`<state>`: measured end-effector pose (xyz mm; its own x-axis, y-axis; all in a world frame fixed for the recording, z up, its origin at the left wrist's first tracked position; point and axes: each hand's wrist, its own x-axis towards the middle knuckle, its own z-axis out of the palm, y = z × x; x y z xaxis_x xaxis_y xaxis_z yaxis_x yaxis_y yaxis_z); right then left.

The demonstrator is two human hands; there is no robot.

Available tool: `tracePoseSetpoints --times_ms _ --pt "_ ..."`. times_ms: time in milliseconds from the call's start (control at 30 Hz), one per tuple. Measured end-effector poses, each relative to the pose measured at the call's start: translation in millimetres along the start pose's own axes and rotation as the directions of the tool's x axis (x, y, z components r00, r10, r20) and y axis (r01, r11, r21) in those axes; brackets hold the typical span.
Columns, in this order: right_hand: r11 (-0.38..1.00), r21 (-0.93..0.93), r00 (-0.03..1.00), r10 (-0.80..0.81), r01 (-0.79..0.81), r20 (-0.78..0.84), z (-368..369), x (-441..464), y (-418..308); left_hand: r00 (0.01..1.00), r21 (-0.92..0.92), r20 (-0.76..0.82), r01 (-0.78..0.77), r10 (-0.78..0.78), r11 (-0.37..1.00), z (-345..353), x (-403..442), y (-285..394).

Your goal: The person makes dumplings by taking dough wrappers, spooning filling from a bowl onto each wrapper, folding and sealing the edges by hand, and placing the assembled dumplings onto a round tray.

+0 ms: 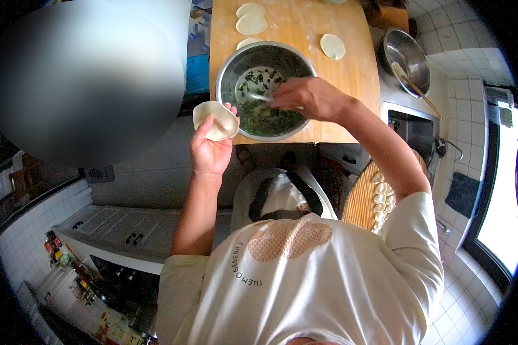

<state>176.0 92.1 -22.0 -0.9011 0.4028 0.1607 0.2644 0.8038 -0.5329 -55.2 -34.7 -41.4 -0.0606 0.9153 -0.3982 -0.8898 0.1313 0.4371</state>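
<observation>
My left hand (210, 154) holds a round dumpling wrapper (220, 127), with the thumb on top and the fingers beneath, just outside the near-left rim of a large metal bowl (223, 86). Inside the bowl is a chopped dark-green filling (264, 119), spread over the bottom and near side. Over the right part of the bowl, my right hand (306, 99) is closed round a pale utensil that looks like a spoon (260, 97). Motion blurs the spoon and fingertips, so how much filling is on it is unclear.
On the wooden table (351, 103) lie more wrappers (251, 24), with a single wrapper (332, 46) at right. Several folded dumplings (379, 198) rest on a round woven tray (359, 201) by my right elbow. A metal basin (422, 63) with chopsticks stands near the sink (411, 129).
</observation>
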Motion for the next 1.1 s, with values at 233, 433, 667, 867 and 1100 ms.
tracePoseSetpoints --times_ms 233,433,667,867,1100 --pt "0.990 0.024 0.988 0.135 -0.137 0.073 -18 -37 -40 0.999 -0.042 0.000 -0.035 0.035 0.999 -2 -2 -6" --pt "0.952 -0.023 0.937 0.295 -0.304 -0.185 -22 -26 -26 1.000 -0.028 0.019 -0.016 0.017 0.999 1 -2 -5" --pt "0.873 -0.006 0.869 0.485 -0.488 -0.101 0 -38 -43 0.998 -0.025 0.053 -0.023 0.024 0.999 5 -4 -6" --pt "0.876 0.007 0.860 0.476 -0.483 -0.185 0 -29 -35 0.998 -0.029 0.068 -0.005 0.007 1.000 5 -4 -5" --pt "0.956 -0.099 0.955 0.264 -0.278 -0.134 4 -30 -37 0.997 -0.093 0.078 0.008 -0.001 0.996 3 -2 -7"
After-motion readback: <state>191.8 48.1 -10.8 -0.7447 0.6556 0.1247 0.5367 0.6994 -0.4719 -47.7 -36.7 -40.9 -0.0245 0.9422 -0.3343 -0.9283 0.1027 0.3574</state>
